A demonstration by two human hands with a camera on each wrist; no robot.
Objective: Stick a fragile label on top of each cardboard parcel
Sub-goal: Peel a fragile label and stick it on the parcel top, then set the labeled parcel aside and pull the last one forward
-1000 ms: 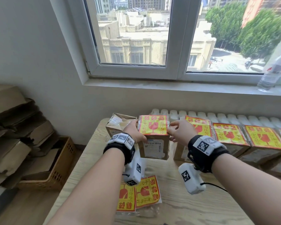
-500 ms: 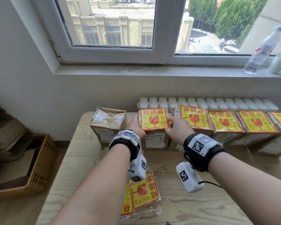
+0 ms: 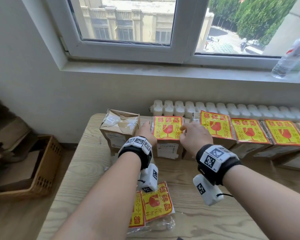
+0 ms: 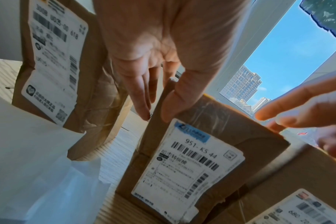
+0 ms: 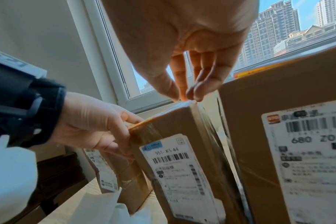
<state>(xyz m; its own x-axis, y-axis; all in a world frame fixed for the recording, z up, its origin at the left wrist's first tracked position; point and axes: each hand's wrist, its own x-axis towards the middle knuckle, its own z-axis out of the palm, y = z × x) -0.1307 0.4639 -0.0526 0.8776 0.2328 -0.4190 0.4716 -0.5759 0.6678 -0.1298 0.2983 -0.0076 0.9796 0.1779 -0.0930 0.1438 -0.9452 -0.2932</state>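
A cardboard parcel with a yellow-and-red fragile label on top stands in the row at the back of the table. My left hand is at its left top edge, fingers straight down the side and thumb on the corner. My right hand rests its bunched fingertips on the label's right edge. Left of it stands a taped parcel with no label. Spare labels lie in a plastic sleeve on the table near me.
Several labelled parcels run along the back to the right, in front of a white radiator. The wooden table ends at the left, above a basket of flattened cardboard. A bottle stands on the windowsill.
The labelled parcel, held nearer between both hands a second ago, now stands in the row. My right hand has shifted onto the label's right edge. The head camera tilted down.
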